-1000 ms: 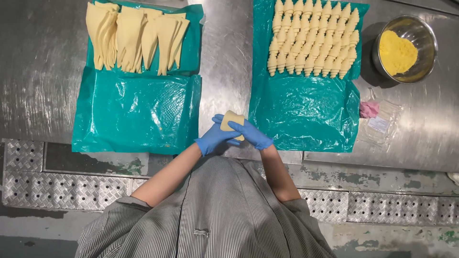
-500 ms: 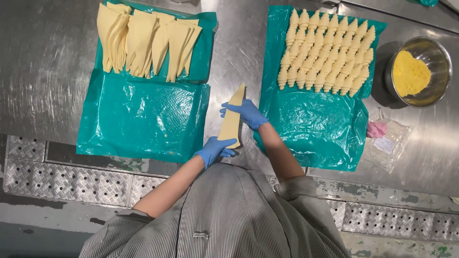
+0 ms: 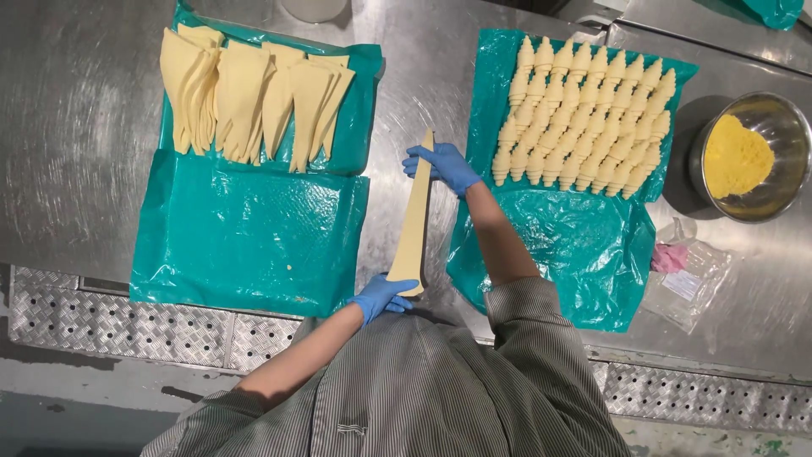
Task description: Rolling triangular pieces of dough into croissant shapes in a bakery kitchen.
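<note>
Steel worktable point(image 3: 76, 127), loaded from end to end.

Taking the left teal sheet point(image 3: 254, 245) as our marker: it lies flat on the brushed steel, and to its right lies a second teal sheet point(image 3: 575, 254). Further right again sits a metal bowl point(image 3: 791, 114) of yellow crumbs, with a crumpled clear bag point(image 3: 689, 275) just below that bowl near the table's front edge.

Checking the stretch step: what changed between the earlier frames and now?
A second ago both gloved hands held the dough piece bunched up close to the body. Since then the right hand has moved out along the steel table while the left hand stayed near, pulling it into a long thin triangle. Both hands still grip it. The cut dough triangles, rolled croissants and bowl of yellow crumbs are unchanged.
</note>
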